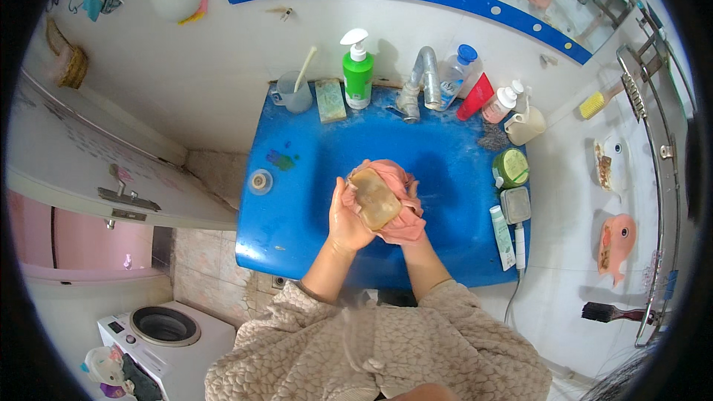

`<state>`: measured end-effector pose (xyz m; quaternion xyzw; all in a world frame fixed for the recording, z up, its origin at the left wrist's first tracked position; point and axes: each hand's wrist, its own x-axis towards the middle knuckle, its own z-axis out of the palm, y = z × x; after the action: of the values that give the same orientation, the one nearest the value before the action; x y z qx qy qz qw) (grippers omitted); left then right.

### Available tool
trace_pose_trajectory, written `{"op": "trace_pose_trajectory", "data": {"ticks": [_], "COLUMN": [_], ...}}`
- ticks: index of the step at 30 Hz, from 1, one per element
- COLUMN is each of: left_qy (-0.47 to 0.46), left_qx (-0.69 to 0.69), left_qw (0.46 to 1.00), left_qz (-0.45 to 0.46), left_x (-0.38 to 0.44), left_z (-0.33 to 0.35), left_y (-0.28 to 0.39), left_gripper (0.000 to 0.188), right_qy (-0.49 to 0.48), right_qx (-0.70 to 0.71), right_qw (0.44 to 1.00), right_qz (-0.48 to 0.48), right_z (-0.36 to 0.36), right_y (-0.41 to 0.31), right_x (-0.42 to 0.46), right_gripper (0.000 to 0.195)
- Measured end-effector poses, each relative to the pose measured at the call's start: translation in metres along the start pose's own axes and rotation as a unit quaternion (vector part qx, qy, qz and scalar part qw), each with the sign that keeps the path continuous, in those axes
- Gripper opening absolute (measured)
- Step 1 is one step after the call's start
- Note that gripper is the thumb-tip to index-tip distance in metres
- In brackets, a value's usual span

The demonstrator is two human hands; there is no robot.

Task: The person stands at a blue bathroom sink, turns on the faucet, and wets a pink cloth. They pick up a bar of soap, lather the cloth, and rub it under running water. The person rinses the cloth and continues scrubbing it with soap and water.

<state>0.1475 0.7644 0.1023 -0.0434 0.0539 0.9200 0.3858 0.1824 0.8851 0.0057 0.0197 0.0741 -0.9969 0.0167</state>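
Both hands are over the blue washbasin (289, 195), cupped together around a wet pink cloth (409, 223). On the cloth lies a translucent yellowish block (377, 200), likely a bar of soap, its broad face turned up. My left hand (346, 221) supports the cloth and block from the left, its palm wet and thumb pointing away from me. From the right, my right hand (413, 188) holds the cloth, which covers most of that hand; some fingers show at its far edge. Behind the basin stands a metal faucet (411, 97); no water is seen running from it.
Along the back rim stand a cup (294, 97), a soap box (331, 101), a green pump bottle (357, 78) and a red tube (475, 97). A green jar (511, 168), a tube (502, 238) and a corded white device (518, 214) line the right rim. A drain stopper (260, 181) sits left.
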Motion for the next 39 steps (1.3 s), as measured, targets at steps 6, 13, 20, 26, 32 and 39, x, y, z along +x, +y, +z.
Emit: {"op": "trace_pose_trajectory", "data": {"ticks": [6, 13, 20, 26, 32, 39], "left_qy": [0.067, 0.122, 0.057, 0.195, 0.140, 0.278], "left_qx": [0.519, 0.853, 0.806, 0.315, 0.494, 0.666], "left_qw": [0.838, 0.464, 0.574, 0.923, 0.855, 0.678], "left_qz": [0.157, 0.204, 0.137, 0.106, 0.079, 0.136], "left_x": [0.026, 0.038, 0.066, 0.063, 0.024, 0.088], "left_z": [-0.079, -0.100, -0.093, -0.072, -0.051, -0.163], "left_y": [-0.018, -0.068, -0.059, -0.036, -0.061, -0.058], "left_gripper": [0.051, 0.052, 0.044, 0.045, 0.060, 0.064], "right_qy": [0.107, 0.163, 0.255, 0.206, 0.281, 0.263], "right_qx": [-0.321, -0.250, -0.367, -0.522, -0.416, -0.269], "right_qw": [0.939, 0.944, 0.879, 0.821, 0.854, 0.926], "right_qz": [-0.059, -0.139, -0.165, -0.105, -0.136, -0.004], "right_z": [0.046, -0.025, 0.023, 0.044, 0.007, -0.004], "right_y": [0.016, 0.018, 0.011, 0.028, -0.004, 0.019], "right_x": [-0.004, 0.004, 0.008, -0.012, 0.017, 0.002], "right_gripper": [0.070, 0.058, 0.063, 0.055, 0.056, 0.054]}}
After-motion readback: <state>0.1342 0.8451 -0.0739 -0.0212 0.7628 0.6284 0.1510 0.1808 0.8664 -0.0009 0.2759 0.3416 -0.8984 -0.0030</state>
